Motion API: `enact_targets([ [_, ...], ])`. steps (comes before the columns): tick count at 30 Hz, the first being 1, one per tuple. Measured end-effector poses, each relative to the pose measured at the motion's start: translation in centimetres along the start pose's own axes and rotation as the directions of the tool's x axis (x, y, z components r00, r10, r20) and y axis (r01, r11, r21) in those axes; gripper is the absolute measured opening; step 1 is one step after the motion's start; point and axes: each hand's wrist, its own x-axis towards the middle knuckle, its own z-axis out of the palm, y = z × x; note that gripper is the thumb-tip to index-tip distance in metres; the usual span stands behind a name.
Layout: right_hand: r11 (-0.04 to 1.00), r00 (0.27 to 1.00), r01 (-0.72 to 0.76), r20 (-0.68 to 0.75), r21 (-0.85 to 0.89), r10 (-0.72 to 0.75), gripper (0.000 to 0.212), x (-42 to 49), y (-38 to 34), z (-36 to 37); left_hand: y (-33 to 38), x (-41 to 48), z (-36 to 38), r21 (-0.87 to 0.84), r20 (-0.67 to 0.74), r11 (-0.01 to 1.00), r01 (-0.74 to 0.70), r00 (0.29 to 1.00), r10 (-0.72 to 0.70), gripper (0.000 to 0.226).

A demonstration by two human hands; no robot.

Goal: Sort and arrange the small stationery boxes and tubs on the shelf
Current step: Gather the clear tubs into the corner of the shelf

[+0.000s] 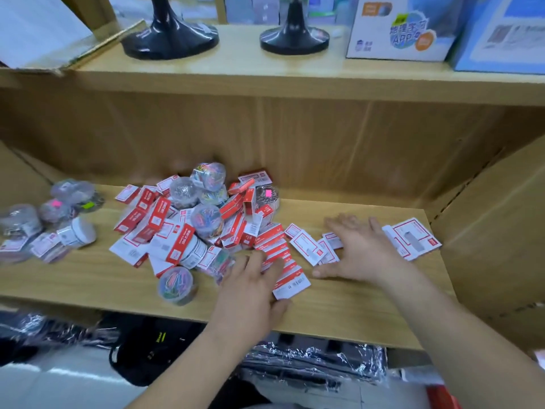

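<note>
I count two grips, both splayed flat: left grip (pixel 250 290) rests on a row of red-white boxes (pixel 283 261), right grip (pixel 362 252) presses loose boxes (pixel 306 246). Roughly seven tubs (pixel 206 219) sit in the central pile on the wooden shelf (pixel 339 314), with two black stands (pixel 171 39) above

Shelf: a light wooden shelf (pixel 348 317) with a wooden back wall (pixel 324 149).
Middle: a loose heap of red-and-white boxes (pixel 153 216) mixed with clear tubs (pixel 206 219), many tilted, piled back towards the back wall.
Front edge: one tub of coloured clips (pixel 177 286), just ahead of the heap.
Right of middle: a row of boxes (pixel 290 278) set edge to edge, running towards the front edge.
Right end: white boxes (pixel 413 239) with red borders, lying flat.
Left end: a cluster of tubs (pixel 50 214), blurred.
</note>
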Motion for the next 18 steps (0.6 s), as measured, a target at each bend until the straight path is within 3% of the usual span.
enact_targets([
  [2,1.0,1.0,0.026,0.014,-0.016,-0.026,0.103,0.0,-0.3,0.1,-0.3,0.2,-0.1,-0.014,-0.039,0.999,-0.028,0.999,0.028,0.062],
  [5,0.994,0.994,0.078,-0.075,-0.079,-0.083,0.084,-0.7,-1.1,0.7,-0.5,0.6,-0.2,-0.046,-0.109,0.998,-0.037,0.993,0.032,0.051],
  [12,0.995,0.987,0.03,-0.154,-0.09,-0.044,0.082,-3.4,-2.1,1.9,0.5,1.3,0.4,0.162,-0.102,0.982,-0.095,0.988,0.112,0.054],
  [14,0.999,0.986,0.022,-0.166,-0.04,-0.028,0.081,-4.0,-2.0,2.5,1.0,1.5,0.7,0.194,-0.074,0.978,-0.073,0.993,0.089,0.056],
  [18,0.971,0.971,-0.043,-0.22,0.234,0.096,0.07,-4.6,-0.9,4.0,1.4,2.1,1.0,0.243,-0.022,0.968,-0.063,0.997,0.071,0.06],
])
